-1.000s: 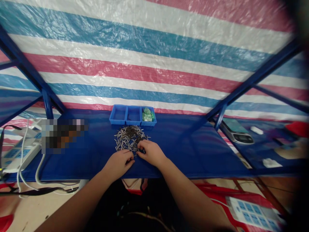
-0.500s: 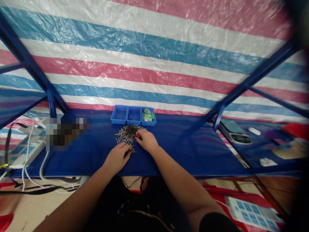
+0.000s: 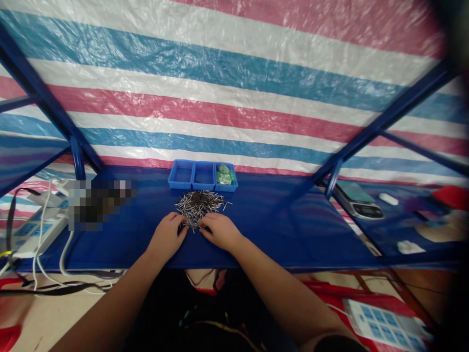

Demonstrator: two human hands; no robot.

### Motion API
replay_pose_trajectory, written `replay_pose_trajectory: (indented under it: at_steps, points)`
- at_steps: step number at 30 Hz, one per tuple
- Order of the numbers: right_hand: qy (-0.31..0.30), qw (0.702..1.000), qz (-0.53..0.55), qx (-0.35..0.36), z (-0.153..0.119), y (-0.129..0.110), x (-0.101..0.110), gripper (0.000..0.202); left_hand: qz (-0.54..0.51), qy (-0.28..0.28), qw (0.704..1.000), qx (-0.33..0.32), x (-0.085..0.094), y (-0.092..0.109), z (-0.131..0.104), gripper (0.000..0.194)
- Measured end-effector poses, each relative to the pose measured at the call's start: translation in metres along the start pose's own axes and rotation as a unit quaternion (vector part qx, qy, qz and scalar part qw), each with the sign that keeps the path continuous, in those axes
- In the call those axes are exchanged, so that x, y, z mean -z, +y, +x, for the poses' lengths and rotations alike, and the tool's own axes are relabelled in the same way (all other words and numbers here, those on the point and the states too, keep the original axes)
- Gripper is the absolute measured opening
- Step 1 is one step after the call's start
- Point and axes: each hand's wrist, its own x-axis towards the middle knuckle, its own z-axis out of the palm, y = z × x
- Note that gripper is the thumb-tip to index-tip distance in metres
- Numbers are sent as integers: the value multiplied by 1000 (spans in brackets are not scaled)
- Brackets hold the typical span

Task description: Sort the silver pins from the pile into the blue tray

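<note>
A loose pile of thin, nail-like metal pins (image 3: 200,203), silver and dark, lies on the blue table. My left hand (image 3: 168,237) rests at the pile's near left edge, its fingers curled and the thumb close to the index finger. Facing it, my right hand (image 3: 222,232) is at the near right edge in a similar curled pinch. Both sets of fingertips touch the pins, and a few stray ones lie between them. Whatever either hand pinches is too small to make out. Just behind the pile stands a blue three-compartment tray (image 3: 192,187).
Small green-white packets (image 3: 224,175) fill the tray's right compartment. At the left are a power strip (image 3: 40,237) and cables. A scale (image 3: 361,203) sits at the right beyond a blue frame post (image 3: 333,178). Striped sheeting (image 3: 220,107) hangs behind the table.
My right hand has come from the pile's right side toward me, to its near edge. My left hand has shifted slightly left. More of the pile's right side shows.
</note>
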Motion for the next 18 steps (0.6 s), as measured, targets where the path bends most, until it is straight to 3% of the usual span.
replay_pose_trajectory:
  at_steps: [10,18]
  points:
    - [13,993,-65,-103,17,10,2,11,-50,9,997,65,-6,11,15,18]
    - [132,982,68,-120,25,21,10,15,-35,17,994,99,-4,9,24,26]
